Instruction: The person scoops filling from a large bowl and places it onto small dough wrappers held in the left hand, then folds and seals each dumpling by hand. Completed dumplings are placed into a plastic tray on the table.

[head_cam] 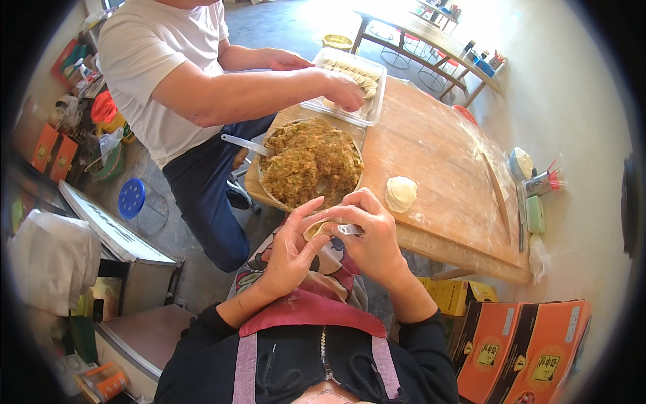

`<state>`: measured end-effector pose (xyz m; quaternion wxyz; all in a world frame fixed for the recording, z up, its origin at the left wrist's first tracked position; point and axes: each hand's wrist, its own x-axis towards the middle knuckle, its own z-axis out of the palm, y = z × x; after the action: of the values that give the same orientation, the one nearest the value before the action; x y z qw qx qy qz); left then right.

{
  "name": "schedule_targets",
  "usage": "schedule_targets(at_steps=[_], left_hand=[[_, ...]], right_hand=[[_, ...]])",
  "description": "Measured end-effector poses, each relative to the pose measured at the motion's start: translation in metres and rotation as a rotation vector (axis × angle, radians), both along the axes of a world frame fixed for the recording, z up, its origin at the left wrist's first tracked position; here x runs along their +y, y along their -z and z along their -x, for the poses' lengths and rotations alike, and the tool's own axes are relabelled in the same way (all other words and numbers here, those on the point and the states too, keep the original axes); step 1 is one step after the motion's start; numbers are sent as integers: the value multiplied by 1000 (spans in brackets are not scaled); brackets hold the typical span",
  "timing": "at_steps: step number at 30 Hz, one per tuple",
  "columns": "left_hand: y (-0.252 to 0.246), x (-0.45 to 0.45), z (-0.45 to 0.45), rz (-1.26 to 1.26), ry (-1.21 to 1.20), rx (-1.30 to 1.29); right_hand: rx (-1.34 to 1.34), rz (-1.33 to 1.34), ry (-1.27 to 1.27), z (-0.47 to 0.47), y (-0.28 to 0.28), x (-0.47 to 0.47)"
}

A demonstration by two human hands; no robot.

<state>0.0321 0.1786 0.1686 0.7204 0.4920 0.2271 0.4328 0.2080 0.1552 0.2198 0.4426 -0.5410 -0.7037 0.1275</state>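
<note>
A dumpling wrapper [317,231] folded partly around filling rests in the fingers of my left hand [292,250]. My right hand [374,237] pinches the wrapper's edge and also keeps hold of a small utensil, whose pale handle [351,229] sticks out from its fingers; the utensil's other end is hidden. Just beyond my hands is a large round bowl of minced filling [308,156], with a white-handled utensil [247,145] stuck in its left side. A stack of round dough wrappers [401,194] lies on the floured board to the right of my hands.
Across from me, a person's hand [343,91] reaches over a plastic tray [376,113] of rows of dumplings. The floured wooden table [439,151] holds a rolling pin [497,194] and a bowl of flour [522,162]. Orange cartons [530,348] stand low right; a blue stool [131,198] stands left.
</note>
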Motion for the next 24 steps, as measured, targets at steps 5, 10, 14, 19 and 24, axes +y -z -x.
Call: schedule_targets(at_steps=[5, 10, 14, 19, 24], left_hand=[[2, 1, 2, -232, -24, 227], [1, 0, 7, -166, -62, 259], [3, 3, 16, 140, 14, -17], [4, -2, 9, 210, -17, -151], [12, -8, 1, 155, -28, -172]], right_hand=[[-144, -109, -28, -2, 9, 3], [32, -130, 9, 5, 12, -5], [275, 66, 84, 5, 10, -22], [316, -10, 106, 14, 19, -27], [168, -316, 118, 20, 29, -20]])
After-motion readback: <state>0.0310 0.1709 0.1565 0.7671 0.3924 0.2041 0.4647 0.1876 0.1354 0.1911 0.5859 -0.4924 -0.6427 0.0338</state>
